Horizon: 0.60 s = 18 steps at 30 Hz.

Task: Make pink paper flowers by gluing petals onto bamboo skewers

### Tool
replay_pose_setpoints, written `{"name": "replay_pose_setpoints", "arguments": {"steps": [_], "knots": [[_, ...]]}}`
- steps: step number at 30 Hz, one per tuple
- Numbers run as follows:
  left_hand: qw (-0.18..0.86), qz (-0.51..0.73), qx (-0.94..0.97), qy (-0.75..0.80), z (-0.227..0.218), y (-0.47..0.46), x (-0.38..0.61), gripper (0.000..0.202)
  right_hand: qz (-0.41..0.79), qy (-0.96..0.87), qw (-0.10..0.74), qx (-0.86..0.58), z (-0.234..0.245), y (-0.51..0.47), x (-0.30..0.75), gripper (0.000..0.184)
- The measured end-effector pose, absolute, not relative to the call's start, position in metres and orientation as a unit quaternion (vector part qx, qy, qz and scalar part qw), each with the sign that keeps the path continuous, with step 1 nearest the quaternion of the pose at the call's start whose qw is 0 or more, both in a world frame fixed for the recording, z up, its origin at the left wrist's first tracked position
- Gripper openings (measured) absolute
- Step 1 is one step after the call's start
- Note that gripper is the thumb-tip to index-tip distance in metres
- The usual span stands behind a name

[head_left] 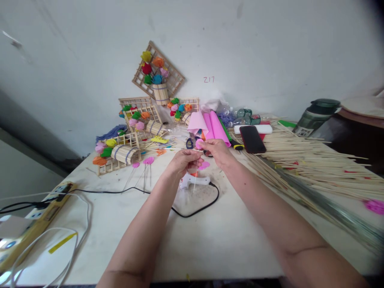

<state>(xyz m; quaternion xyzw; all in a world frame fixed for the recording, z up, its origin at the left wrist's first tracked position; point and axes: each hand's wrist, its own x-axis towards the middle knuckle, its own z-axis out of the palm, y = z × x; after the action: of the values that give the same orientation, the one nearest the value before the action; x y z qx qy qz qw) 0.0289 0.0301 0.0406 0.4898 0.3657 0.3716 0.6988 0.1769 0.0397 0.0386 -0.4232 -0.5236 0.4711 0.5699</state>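
Note:
My left hand (185,161) is closed in a pinch on a thin wooden stick (195,180) that hangs down toward the table. My right hand (216,150) is closed on a small pink foam piece (199,144) at the top of that stick. Both hands meet above a white glue gun (194,181) lying on the white table (228,232). A loose pink foam petal (205,165) lies just behind the hands. Finished pink petals on sticks (147,161) lie to the left.
A big heap of bamboo sticks (312,164) covers the right side. A black phone (252,139), pink foam sheets (210,124), scissors (190,143) and stick-frame flower crafts (120,152) stand at the back. A black cable (192,214) and a yellow power strip (45,204) lie left.

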Motion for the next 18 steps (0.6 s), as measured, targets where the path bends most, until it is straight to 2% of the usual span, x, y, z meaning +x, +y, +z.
{"name": "replay_pose_setpoints", "arguments": {"steps": [6, 14, 18], "knots": [[0.695, 0.371, 0.495, 0.365, 0.04, 0.0292, 0.0283, 0.021, 0.513, -0.527, 0.547, -0.399, 0.0397, 0.0395, 0.179, 0.027], [0.687, 0.356, 0.506, 0.381, 0.0439, 0.0258, 0.0309, 0.03, 0.454, -0.505, 0.6, -0.422, 0.041, 0.0403, 0.176, 0.022], [0.64, 0.355, 0.541, 0.414, 0.0457, 0.0267, 0.0285, 0.029, 0.455, -0.484, 0.613, -0.428, 0.0419, 0.0408, 0.1761, 0.024]]}}
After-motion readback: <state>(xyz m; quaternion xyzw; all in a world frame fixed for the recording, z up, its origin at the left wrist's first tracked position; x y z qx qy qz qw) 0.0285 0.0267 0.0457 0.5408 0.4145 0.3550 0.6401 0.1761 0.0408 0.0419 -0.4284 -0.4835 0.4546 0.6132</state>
